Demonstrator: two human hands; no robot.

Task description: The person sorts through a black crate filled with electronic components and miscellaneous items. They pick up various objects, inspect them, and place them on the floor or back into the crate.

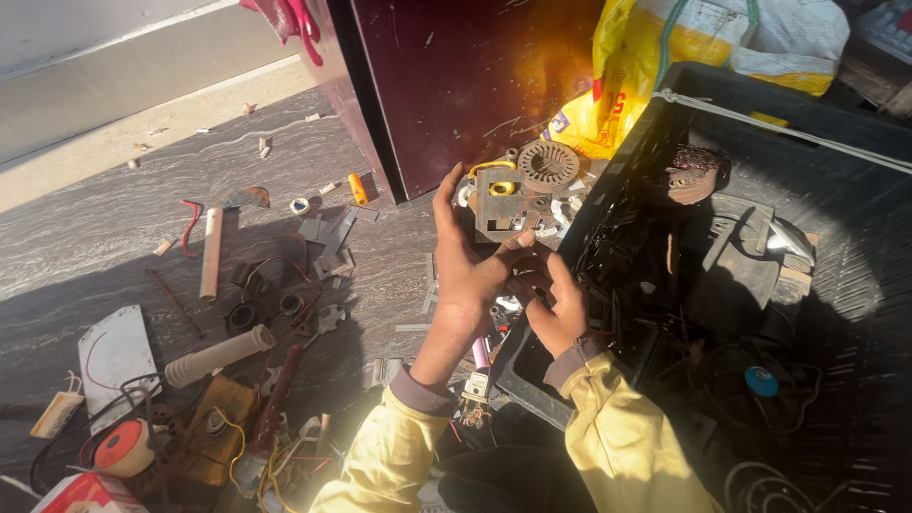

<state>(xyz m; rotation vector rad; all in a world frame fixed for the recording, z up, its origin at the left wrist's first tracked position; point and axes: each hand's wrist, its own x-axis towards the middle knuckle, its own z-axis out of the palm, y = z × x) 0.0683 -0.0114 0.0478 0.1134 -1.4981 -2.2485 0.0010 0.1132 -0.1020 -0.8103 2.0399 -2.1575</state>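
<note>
Head view shows both hands meeting at the rim of a black crate (760, 123) on the stone floor (114, 237). Left hand (465, 275) has its fingers curled round a grey metal motor part (508, 199) with a yellow wire, holding it just above the rim. Right hand (556, 309) sits just below, fingers bent toward the part's underside; whether it grips anything I cannot tell. With only a one-sided hold, the heavy part could tip and drop into the crate's scrap, or its sharp edges could nick a finger.
</note>
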